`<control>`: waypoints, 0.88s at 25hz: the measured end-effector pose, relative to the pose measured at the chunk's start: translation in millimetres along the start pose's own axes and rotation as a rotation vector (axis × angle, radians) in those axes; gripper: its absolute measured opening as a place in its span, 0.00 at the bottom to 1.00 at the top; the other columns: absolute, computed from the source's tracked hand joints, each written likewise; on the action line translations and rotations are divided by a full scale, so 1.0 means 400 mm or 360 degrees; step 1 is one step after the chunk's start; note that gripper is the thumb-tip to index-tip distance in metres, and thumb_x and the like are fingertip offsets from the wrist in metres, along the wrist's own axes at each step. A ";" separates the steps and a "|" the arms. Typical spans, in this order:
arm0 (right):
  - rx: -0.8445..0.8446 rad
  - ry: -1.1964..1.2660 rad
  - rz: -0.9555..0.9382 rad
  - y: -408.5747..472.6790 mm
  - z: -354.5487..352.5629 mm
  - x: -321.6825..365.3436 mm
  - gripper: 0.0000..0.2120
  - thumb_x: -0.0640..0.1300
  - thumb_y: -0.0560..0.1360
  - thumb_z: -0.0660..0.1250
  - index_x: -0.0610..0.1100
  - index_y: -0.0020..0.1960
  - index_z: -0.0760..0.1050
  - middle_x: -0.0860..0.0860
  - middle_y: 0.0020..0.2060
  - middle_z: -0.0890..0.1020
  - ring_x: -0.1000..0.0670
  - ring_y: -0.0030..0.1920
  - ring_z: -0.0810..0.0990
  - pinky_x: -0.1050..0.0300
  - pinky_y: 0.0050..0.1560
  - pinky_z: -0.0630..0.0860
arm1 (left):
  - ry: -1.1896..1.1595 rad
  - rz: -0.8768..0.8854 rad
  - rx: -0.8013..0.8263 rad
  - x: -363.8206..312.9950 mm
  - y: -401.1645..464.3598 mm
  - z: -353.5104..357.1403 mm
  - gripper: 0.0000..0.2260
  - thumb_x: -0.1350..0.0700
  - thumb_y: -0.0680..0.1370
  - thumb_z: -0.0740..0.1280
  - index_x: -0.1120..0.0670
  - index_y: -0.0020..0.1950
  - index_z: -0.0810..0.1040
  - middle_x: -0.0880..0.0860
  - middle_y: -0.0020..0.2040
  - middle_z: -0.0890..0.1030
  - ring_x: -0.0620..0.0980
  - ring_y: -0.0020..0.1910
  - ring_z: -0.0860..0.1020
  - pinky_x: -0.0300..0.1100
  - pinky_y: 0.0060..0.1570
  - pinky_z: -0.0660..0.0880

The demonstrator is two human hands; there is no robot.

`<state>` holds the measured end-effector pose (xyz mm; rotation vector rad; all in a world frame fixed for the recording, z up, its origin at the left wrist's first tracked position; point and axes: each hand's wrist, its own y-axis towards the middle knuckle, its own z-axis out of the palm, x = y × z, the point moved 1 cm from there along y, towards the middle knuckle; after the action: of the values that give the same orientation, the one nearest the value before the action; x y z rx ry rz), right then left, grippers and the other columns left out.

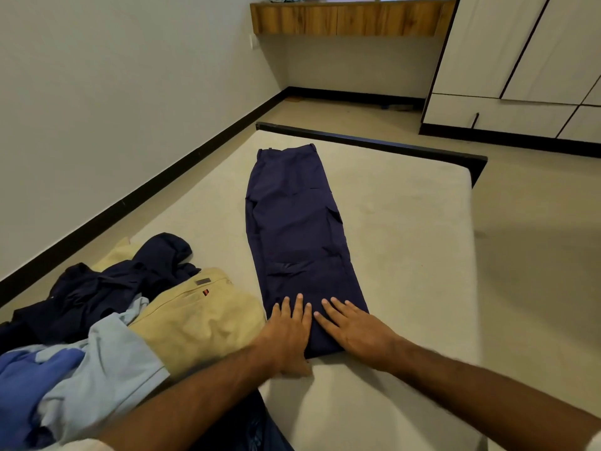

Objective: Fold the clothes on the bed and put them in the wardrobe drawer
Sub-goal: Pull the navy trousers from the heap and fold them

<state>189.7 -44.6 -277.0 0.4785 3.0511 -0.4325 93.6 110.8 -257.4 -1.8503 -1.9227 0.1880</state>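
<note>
Navy trousers (292, 236) lie folded lengthwise on the bed (406, 222); left hand (287, 333) and right hand (354, 330) press flat on their near end, fingers straight, gripping nothing; unfolded clothes (107, 320) heap just left.

The long folded trousers (294, 236) lie in the middle of the bed (406, 222). Both hands rest flat on their near end, side by side. A heap of clothes (123, 314) lies to their left. The wardrobe (527, 60) stands behind the bed, on the right.

A wooden wall shelf (344, 19) hangs high on the far wall; a black skirting board (156, 187) runs below it, along the floor (536, 206).
</note>
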 end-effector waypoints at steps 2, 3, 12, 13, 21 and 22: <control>0.0154 -0.0013 0.0010 -0.012 -0.047 0.007 0.32 0.38 0.85 0.55 0.42 0.82 0.40 0.37 0.81 0.46 0.38 0.81 0.46 0.45 0.80 0.47 | 0.0110 -0.0044 -0.0046 -0.005 -0.005 0.020 0.44 0.41 0.79 0.61 0.62 0.80 0.38 0.68 0.79 0.40 0.69 0.79 0.46 0.63 0.77 0.49; 0.0210 0.0006 0.0013 -0.020 -0.078 0.008 0.33 0.36 0.84 0.55 0.42 0.83 0.41 0.38 0.81 0.46 0.39 0.81 0.46 0.45 0.80 0.47 | 0.0152 -0.0047 -0.0063 -0.007 -0.012 0.025 0.42 0.44 0.80 0.60 0.62 0.80 0.38 0.69 0.79 0.40 0.70 0.79 0.46 0.63 0.77 0.49; 0.0440 0.0736 -0.0176 -0.161 -0.227 -0.038 0.27 0.32 0.82 0.54 0.47 0.79 0.64 0.49 0.74 0.73 0.47 0.71 0.72 0.54 0.71 0.69 | -0.0477 0.0387 0.0342 0.026 -0.111 -0.145 0.23 0.52 0.77 0.54 0.58 0.69 0.71 0.62 0.64 0.77 0.59 0.58 0.79 0.53 0.61 0.75; 0.0526 0.0797 -0.0187 -0.180 -0.241 -0.045 0.23 0.35 0.84 0.55 0.47 0.77 0.67 0.50 0.72 0.75 0.49 0.68 0.74 0.57 0.68 0.70 | -0.0547 0.0461 0.0396 0.010 -0.138 -0.166 0.21 0.52 0.76 0.54 0.59 0.64 0.74 0.60 0.54 0.81 0.56 0.48 0.80 0.50 0.55 0.78; 0.0767 0.1252 -0.0146 -0.125 -0.393 -0.133 0.18 0.28 0.80 0.61 0.37 0.68 0.75 0.48 0.62 0.80 0.58 0.58 0.76 0.68 0.60 0.71 | -0.0973 0.0612 0.0401 0.085 -0.147 -0.312 0.10 0.54 0.77 0.67 0.58 0.40 0.74 0.53 0.38 0.76 0.51 0.39 0.73 0.50 0.43 0.71; 0.0673 0.1255 -0.0140 -0.092 -0.425 -0.161 0.17 0.28 0.80 0.61 0.39 0.66 0.77 0.49 0.60 0.81 0.59 0.55 0.78 0.68 0.59 0.73 | -0.1073 0.0602 0.0295 0.131 -0.123 -0.328 0.09 0.53 0.76 0.69 0.55 0.39 0.75 0.48 0.37 0.77 0.47 0.37 0.74 0.47 0.42 0.72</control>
<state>243.5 -50.7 -99.5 0.6570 3.7351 -1.1540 104.2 129.5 -109.3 -2.1741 -1.8186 1.1999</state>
